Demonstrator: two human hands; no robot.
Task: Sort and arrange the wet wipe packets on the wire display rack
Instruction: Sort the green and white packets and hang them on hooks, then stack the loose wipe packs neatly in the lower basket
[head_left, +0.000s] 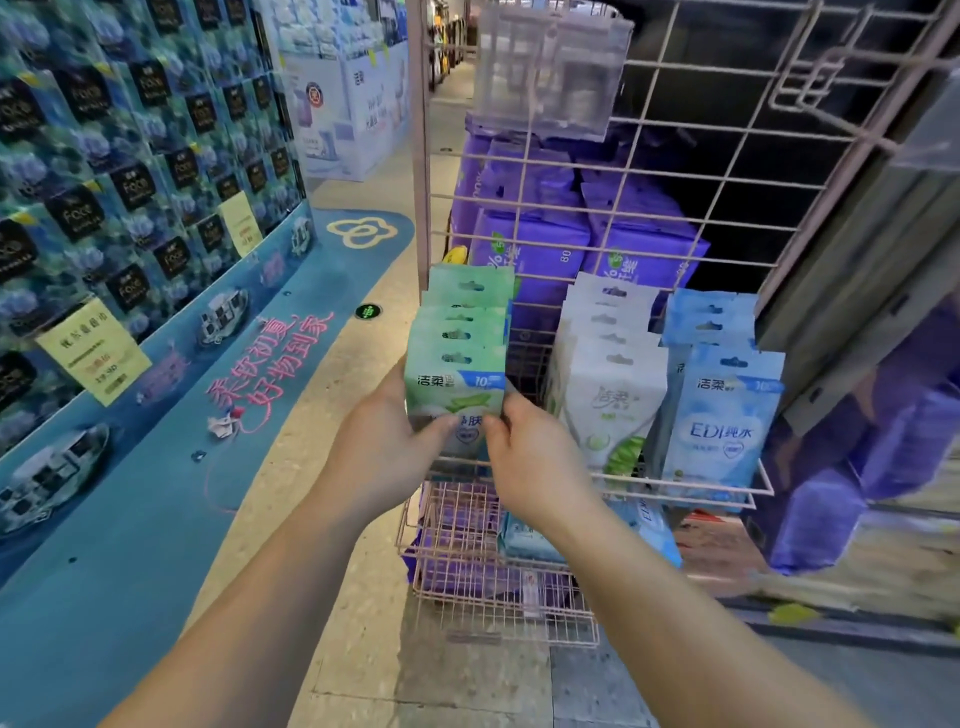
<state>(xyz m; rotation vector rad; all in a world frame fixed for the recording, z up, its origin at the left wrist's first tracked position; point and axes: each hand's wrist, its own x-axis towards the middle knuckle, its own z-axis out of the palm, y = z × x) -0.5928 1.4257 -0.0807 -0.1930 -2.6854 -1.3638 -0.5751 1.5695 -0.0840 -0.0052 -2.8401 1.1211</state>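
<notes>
Head view, item one: we hold the front green wet wipe packet (456, 387) pinched between left hand (387, 441) and right hand (530, 452), white packets (608, 395) beside our right fingers on the pink wire rack (691, 486); squaring in hand, seating it flush likely next.

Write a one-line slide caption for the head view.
Both hands, left hand and right hand, grip the front green packet on the pink wire rack.

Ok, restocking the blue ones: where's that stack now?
Head view: blue packets stand at the shelf's right end, beside the white packets.
</notes>
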